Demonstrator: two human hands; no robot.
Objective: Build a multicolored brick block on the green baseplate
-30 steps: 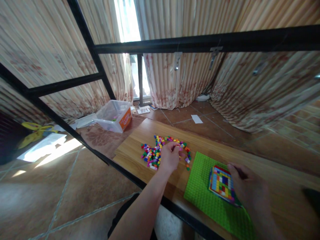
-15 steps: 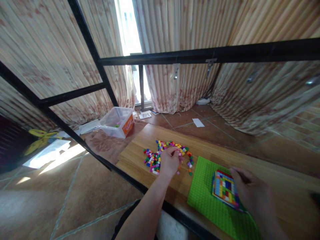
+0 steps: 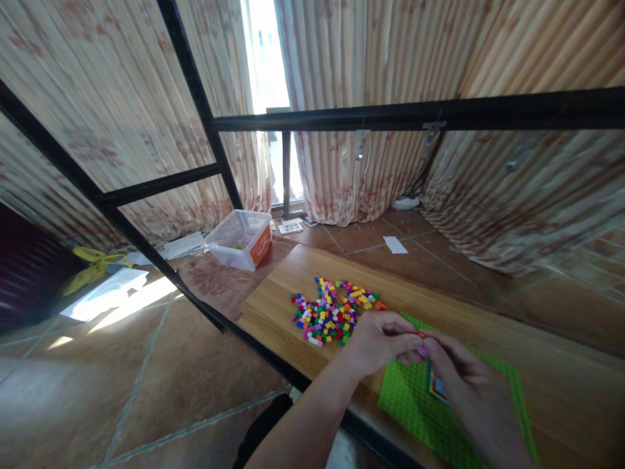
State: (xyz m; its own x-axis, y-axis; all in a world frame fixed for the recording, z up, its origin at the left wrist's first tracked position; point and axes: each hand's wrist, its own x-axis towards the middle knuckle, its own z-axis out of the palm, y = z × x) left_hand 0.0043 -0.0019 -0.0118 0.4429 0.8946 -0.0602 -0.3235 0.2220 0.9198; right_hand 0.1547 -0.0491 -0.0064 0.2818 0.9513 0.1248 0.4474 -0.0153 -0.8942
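My left hand (image 3: 383, 337) and my right hand (image 3: 461, 371) meet above the green baseplate (image 3: 405, 394), fingertips pinched together. Between them show small toy bricks, a pink one (image 3: 422, 351) and a red one (image 3: 420, 335). Which fingers bear which brick I cannot tell exactly. Under my right hand, a block built of many-coloured bricks (image 3: 437, 385) sits on the baseplate; only its left edge shows, the rest is hidden. Left of my hands, a loose pile of small bricks (image 3: 328, 316) in many colours is spread over the wooden tabletop (image 3: 273, 290).
A clear plastic box (image 3: 239, 241) with an orange label and a few bricks inside stands on the floor beyond the table's left end. Black metal bars (image 3: 332, 122) cross in front of long curtains. White paper (image 3: 395, 245) lies on the tiled floor.
My left hand has moved right from the brick pile to meet my right hand over the baseplate. Pink and red bricks now show between the fingers. The built block is mostly covered now.
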